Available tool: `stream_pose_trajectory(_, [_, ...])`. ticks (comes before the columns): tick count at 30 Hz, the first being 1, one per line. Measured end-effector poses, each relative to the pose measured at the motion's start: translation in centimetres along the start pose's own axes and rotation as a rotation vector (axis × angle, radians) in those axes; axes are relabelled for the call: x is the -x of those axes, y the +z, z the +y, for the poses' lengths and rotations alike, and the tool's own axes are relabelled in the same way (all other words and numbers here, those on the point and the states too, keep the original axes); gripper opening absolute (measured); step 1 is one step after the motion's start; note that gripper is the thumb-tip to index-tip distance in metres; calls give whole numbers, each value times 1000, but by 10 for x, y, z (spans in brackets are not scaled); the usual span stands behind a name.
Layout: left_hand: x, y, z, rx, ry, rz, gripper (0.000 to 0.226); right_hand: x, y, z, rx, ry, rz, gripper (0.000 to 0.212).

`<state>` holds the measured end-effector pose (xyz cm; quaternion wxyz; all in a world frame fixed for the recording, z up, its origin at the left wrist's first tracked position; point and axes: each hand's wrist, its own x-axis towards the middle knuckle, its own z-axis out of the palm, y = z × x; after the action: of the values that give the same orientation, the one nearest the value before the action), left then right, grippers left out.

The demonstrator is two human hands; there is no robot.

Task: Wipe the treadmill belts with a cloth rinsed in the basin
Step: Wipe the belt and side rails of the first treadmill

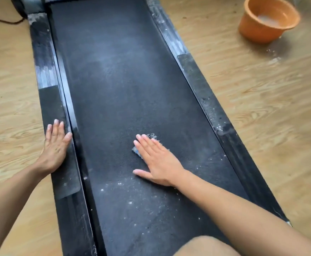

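The black treadmill belt (pixel 117 93) runs from the near edge to the far top of the view, with white specks on its near part and a pale dusty patch in the middle. My right hand (pixel 157 161) lies flat on the belt, fingers spread, pressing a small grey-blue cloth (pixel 151 136) that shows only past my fingertips and beside my index finger. My left hand (pixel 55 145) rests flat and open on the left side rail (pixel 58 172). The orange basin (pixel 267 19) holding cloudy water stands on the floor at the top right.
Wooden floor (pixel 261 108) surrounds the treadmill; wet spots lie near the basin. The right side rail (pixel 215 111) is dusty with white flecks. A black cable (pixel 3 20) crosses the floor at the top left. My knee (pixel 206 246) shows at the bottom edge.
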<state>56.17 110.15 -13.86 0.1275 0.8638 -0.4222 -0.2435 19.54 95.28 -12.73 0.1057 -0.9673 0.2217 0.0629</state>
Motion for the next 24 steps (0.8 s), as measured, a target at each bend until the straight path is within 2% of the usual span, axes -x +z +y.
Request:
stream_pose_trajectory(3, [0, 0, 0, -29, -3, -5, 68, 42, -18, 91, -36, 298, -22, 97])
stream_pose_trajectory(6, [-4, 1, -6, -69, 15, -16, 67, 71, -27, 137, -46, 452, -46, 98])
stream_pose_trajectory(8, [-6, 3, -6, -65, 9, -6, 68, 73, -22, 130, -86, 557, -4, 100])
stream_pose_trajectory(11, [-1, 2, 3, -46, 10, 7, 65, 64, -10, 80, -187, 800, 89, 106])
stream_pose_trajectory(12, [2, 1, 7, -27, 9, 2, 65, 62, -6, 58, -196, 800, 88, 108])
stream_pose_trajectory(15, [5, -2, 12, 31, 14, -9, 76, 47, 3, -8, -153, 633, 40, 112])
stream_pose_trajectory(21, [5, 0, 3, 35, 29, -9, 106, -42, 10, -130, -73, 178, -57, 112])
stream_pose_trajectory(24, [0, -1, -3, -14, 41, -23, 114, -59, 19, -160, -16, -5, -81, 109])
